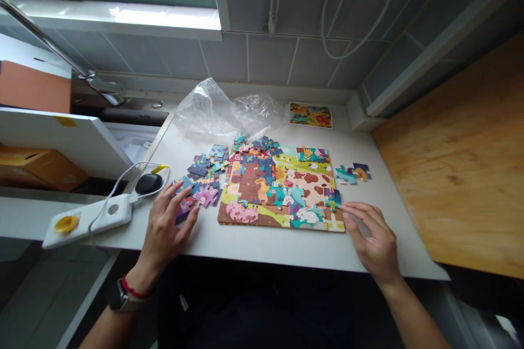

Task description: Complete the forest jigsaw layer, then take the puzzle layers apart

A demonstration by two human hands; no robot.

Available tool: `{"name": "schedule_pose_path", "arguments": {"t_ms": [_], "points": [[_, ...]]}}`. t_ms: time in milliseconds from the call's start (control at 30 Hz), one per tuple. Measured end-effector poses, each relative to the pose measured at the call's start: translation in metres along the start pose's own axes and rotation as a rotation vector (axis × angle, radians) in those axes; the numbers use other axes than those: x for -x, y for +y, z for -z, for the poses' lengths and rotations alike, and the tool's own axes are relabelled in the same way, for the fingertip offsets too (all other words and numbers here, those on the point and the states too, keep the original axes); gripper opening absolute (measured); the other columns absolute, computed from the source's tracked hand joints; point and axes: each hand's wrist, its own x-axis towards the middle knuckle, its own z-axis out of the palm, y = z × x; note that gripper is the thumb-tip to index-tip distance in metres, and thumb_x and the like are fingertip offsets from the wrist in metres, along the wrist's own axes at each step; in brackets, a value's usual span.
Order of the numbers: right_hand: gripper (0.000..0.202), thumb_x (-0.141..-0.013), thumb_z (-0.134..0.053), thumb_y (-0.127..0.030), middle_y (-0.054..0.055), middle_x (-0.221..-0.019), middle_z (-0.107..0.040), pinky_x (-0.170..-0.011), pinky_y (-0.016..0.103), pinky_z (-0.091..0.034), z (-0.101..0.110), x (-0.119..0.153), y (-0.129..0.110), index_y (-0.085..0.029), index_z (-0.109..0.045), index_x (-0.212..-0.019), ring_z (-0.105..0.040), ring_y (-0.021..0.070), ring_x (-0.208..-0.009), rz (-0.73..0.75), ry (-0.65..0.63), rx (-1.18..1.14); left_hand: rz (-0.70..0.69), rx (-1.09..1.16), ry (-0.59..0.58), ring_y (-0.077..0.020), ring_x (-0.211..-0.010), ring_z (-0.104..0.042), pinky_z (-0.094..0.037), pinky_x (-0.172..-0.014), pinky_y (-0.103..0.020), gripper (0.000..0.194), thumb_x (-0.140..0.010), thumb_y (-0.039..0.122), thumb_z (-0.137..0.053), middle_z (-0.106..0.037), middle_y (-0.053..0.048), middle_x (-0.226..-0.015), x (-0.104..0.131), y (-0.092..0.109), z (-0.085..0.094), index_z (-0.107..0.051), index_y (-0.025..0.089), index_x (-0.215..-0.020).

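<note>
My left hand (pixel 166 229) lies with its fingers apart over loose puzzle pieces (pixel 206 194) left of the puzzle board. The board (pixel 241 214) shows a farm picture with a cow, a pig and a barn. On top of it several joined pieces show a brown bear, a fox and white rabbits. At its right edge my right hand (pixel 374 240) pinches a dark blue and green puzzle piece (pixel 332 200) between thumb and fingertips. A few teal and orange pieces (pixel 351 173) lie right of the board. More pieces are heaped at its upper left corner.
A crumpled clear plastic bag (pixel 216 109) and a small picture card (pixel 310 115) lie at the back of the white table (pixel 262 248). To the left are a white power strip (pixel 88 220), a black plug (pixel 148 184) and a sink with a tap (pixel 102 90). A wooden panel (pixel 458 158) stands right.
</note>
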Motion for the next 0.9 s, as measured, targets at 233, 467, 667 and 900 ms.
{"name": "schedule_pose_path", "arguments": {"t_ms": [233,467,667,900], "points": [[0.013,-0.099,-0.067,-0.028,0.009,-0.106,-0.077,-0.094,0.047,-0.059,0.0013,0.0031,0.0032,-0.025,-0.079,-0.104,-0.070,0.0265,-0.103,-0.079,0.033,-0.064,0.013,-0.010,0.016,-0.0375,-0.144,-0.052,-0.044,-0.121,-0.061,0.038,-0.100,0.032,-0.063,-0.057,-0.016,-0.148,0.0026,-0.0025,-0.0041,-0.060,0.024,-0.137],[0.019,-0.100,-0.066,-0.036,0.010,-0.103,-0.077,-0.091,0.045,-0.060,0.0012,0.0033,0.0080,-0.023,-0.079,-0.099,-0.072,0.0263,-0.100,-0.205,0.097,-0.145,0.040,-0.033,0.009,-0.0378,-0.144,-0.052,-0.045,-0.120,-0.060,0.035,-0.102,0.039,-0.060,-0.057,-0.017,-0.149,0.0016,-0.0017,-0.0052,-0.063,0.022,-0.132],[0.023,-0.099,-0.065,-0.039,0.011,-0.100,-0.078,-0.085,0.043,-0.062,-0.0009,0.0010,0.0070,-0.021,-0.080,-0.095,-0.073,0.0270,-0.097,-0.230,0.113,-0.153,0.051,-0.062,-0.075,-0.0414,-0.151,-0.043,-0.041,-0.122,-0.061,0.047,-0.103,0.047,-0.054,-0.048,-0.017,-0.160,0.0010,-0.0033,-0.0065,-0.059,0.021,-0.141],[0.022,-0.100,-0.064,-0.035,0.013,-0.113,-0.076,-0.098,0.049,-0.062,-0.0017,0.0023,0.0086,-0.020,-0.080,-0.107,-0.072,0.0277,-0.108,-0.221,0.028,-0.132,0.065,-0.069,-0.154,-0.0424,-0.158,-0.032,-0.033,-0.127,-0.063,0.059,-0.099,0.046,-0.059,-0.040,-0.016,-0.168,0.0020,-0.0041,-0.0060,-0.051,0.024,-0.154]]}}
